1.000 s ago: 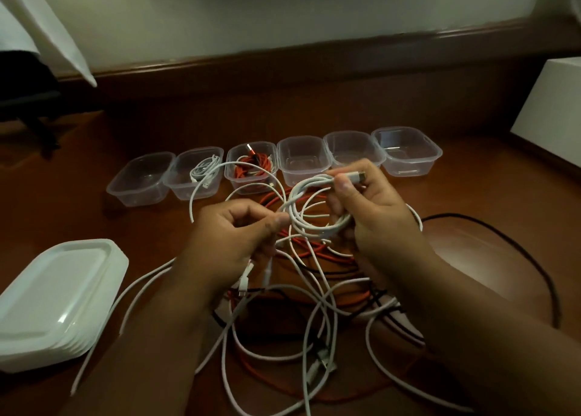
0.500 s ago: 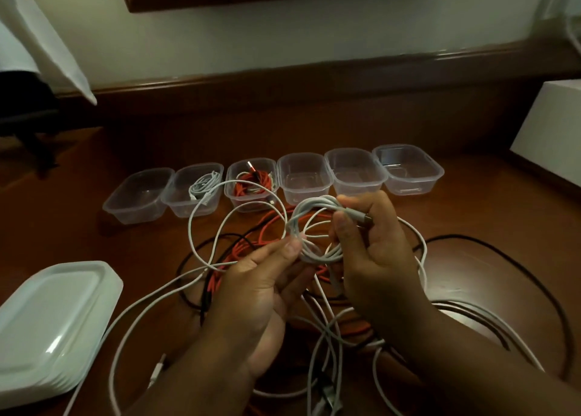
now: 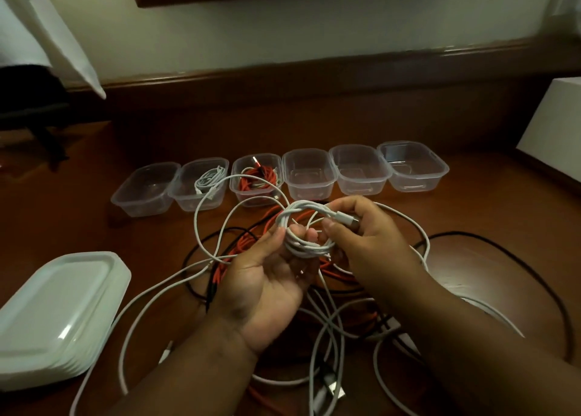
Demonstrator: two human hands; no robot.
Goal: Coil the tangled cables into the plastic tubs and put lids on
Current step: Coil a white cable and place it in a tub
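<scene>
A small white cable coil [image 3: 303, 230] hangs between both hands above the brown table. My left hand [image 3: 267, 277], palm up, pinches its left side with thumb and fingers. My right hand [image 3: 361, 236] grips the right side and holds the plug end [image 3: 345, 219]. The cable's loose length loops off to the left. Below lies a tangle of white, orange and black cables [image 3: 330, 321]. Several clear tubs stand in a row behind: one holds a white cable [image 3: 209, 180], another an orange cable [image 3: 257, 178], and the tub to its right [image 3: 308, 176] holds nothing.
A stack of white lids [image 3: 56, 318] sits at the left table edge. A white box [image 3: 556, 129] stands at the right. A black cable [image 3: 534, 277] arcs across the right side of the table. A dark wooden ledge runs along the wall behind.
My left hand has turned palm up and closed in on the coil's left side. The coil has grown tighter, and the view has tilted so the tubs sit lower.
</scene>
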